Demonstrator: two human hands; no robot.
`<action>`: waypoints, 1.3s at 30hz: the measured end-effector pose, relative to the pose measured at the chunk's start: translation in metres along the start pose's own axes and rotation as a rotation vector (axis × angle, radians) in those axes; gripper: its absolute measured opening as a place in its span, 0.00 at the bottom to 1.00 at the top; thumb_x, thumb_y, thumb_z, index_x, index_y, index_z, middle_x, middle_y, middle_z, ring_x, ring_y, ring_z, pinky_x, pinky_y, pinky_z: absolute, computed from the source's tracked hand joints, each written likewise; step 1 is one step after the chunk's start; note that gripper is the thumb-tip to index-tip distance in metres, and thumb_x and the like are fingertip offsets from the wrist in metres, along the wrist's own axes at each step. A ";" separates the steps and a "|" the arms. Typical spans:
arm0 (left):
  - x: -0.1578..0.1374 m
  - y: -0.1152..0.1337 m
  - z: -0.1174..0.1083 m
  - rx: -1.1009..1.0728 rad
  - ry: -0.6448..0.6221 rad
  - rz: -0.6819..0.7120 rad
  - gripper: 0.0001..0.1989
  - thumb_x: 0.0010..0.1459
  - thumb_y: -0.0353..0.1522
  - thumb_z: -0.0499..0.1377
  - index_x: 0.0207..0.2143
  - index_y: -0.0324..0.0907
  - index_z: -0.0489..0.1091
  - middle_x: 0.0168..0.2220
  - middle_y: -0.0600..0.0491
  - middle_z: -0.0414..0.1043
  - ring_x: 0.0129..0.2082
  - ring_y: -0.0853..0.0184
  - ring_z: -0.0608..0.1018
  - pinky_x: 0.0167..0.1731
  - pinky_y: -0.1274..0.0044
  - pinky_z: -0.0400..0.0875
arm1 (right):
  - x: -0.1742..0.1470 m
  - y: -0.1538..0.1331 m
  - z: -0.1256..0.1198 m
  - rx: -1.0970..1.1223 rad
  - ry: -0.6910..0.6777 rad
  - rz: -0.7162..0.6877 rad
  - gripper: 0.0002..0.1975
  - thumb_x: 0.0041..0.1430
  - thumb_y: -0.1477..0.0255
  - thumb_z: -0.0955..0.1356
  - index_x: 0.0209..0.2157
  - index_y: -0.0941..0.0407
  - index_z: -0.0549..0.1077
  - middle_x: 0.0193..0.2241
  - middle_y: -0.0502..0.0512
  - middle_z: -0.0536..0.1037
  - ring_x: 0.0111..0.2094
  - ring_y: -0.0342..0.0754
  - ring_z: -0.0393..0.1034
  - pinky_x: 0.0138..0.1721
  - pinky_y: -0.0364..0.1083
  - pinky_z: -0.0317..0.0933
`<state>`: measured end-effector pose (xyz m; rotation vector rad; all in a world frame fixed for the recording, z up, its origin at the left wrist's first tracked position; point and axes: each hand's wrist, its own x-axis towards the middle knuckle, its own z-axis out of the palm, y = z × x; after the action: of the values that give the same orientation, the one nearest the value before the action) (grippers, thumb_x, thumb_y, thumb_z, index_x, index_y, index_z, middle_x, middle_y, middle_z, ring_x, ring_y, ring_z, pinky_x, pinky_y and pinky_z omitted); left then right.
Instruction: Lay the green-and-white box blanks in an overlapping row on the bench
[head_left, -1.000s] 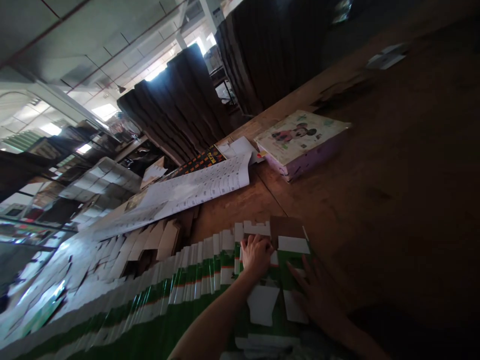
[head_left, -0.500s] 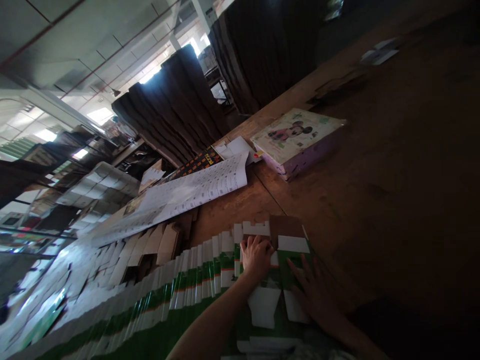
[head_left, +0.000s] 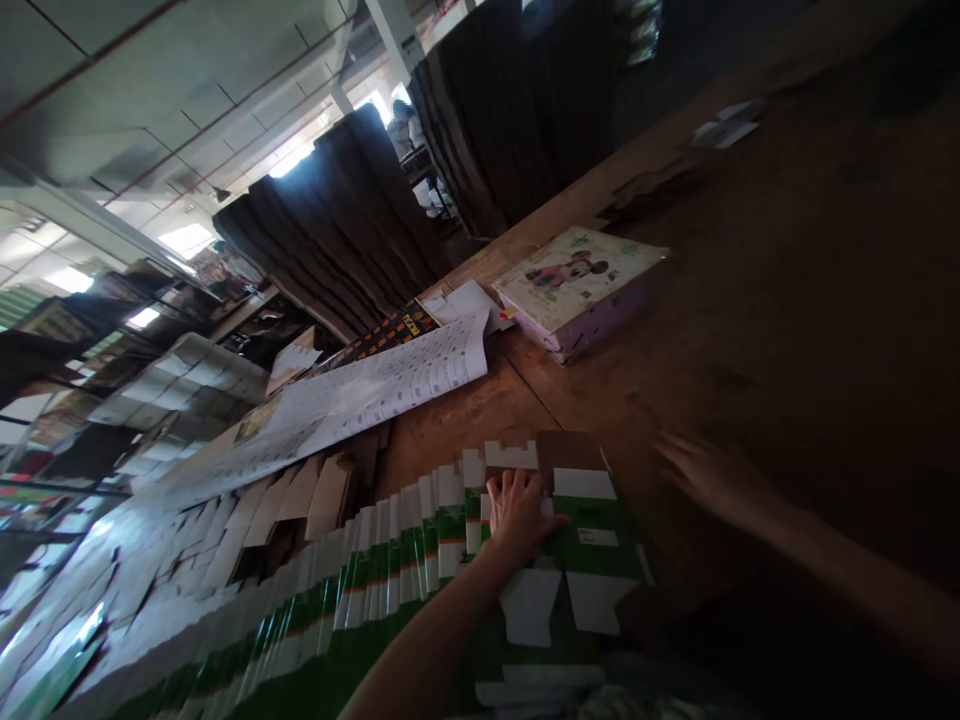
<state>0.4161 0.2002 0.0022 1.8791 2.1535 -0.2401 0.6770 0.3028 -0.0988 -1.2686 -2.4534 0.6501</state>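
Observation:
A flat, unfolded green-and-white carton (head_left: 589,515) lies at the near edge of the table, its flaps spread. My left hand (head_left: 517,508) rests on its left part, fingers apart and slightly bent, the thumb out to the right. To the right of the carton, apart from it, my right hand (head_left: 709,472) hovers over the brown tabletop. Its fingers are stretched out, somewhat blurred, and nothing shows in them. A long overlapping row of the same green-and-white cartons (head_left: 367,570) fans out to the left of my left hand.
A box with a cartoon mouse (head_left: 581,280) stands farther back on the wooden table (head_left: 525,400). Left of it lies a long printed paper sheet (head_left: 382,385). Brown cardboard pieces (head_left: 330,495) lie behind the carton row. Tall dark stacks (head_left: 337,220) rise beyond the table.
My right hand has left the carton and moved right and away from me over the table. My left hand stays on the carton, its thumb now spread outward.

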 end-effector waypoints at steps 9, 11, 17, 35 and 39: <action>0.009 0.009 -0.001 -0.052 -0.014 0.009 0.28 0.51 0.47 0.62 0.52 0.49 0.64 0.49 0.49 0.67 0.50 0.54 0.65 0.50 0.61 0.55 | -0.060 -0.002 -0.004 -0.129 0.063 0.047 0.27 0.55 0.60 0.59 0.54 0.54 0.71 0.56 0.62 0.70 0.59 0.62 0.60 0.56 0.64 0.51; 0.009 0.010 -0.002 -0.073 -0.020 -0.011 0.27 0.51 0.47 0.62 0.52 0.49 0.64 0.49 0.49 0.67 0.50 0.54 0.66 0.50 0.61 0.55 | -0.088 -0.002 0.001 -0.152 0.135 0.092 0.29 0.51 0.59 0.62 0.55 0.53 0.70 0.59 0.65 0.66 0.62 0.67 0.53 0.55 0.68 0.50; 0.012 0.010 -0.011 -0.195 -0.040 -0.091 0.29 0.54 0.47 0.58 0.56 0.51 0.61 0.50 0.51 0.69 0.52 0.55 0.67 0.51 0.63 0.57 | -0.092 -0.029 -0.033 0.119 -0.005 0.306 0.26 0.51 0.62 0.61 0.51 0.53 0.74 0.50 0.67 0.75 0.51 0.68 0.68 0.43 0.64 0.65; 0.014 0.003 -0.011 -0.166 0.011 -0.055 0.08 0.60 0.31 0.54 0.36 0.45 0.73 0.40 0.53 0.74 0.45 0.63 0.72 0.45 0.71 0.62 | -0.068 -0.033 -0.010 0.429 0.037 0.500 0.32 0.59 0.50 0.55 0.53 0.56 0.72 0.43 0.64 0.79 0.43 0.61 0.75 0.44 0.58 0.68; 0.017 0.006 -0.014 -0.240 0.001 -0.145 0.07 0.58 0.31 0.57 0.33 0.48 0.75 0.38 0.56 0.77 0.44 0.63 0.73 0.45 0.71 0.62 | -0.051 -0.093 0.027 0.398 -0.067 0.177 0.30 0.60 0.50 0.56 0.57 0.49 0.68 0.61 0.58 0.64 0.62 0.62 0.55 0.58 0.62 0.54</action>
<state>0.4187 0.2216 0.0107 1.5959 2.2108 -0.0073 0.6295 0.2071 -0.0769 -1.3205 -2.1270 1.1757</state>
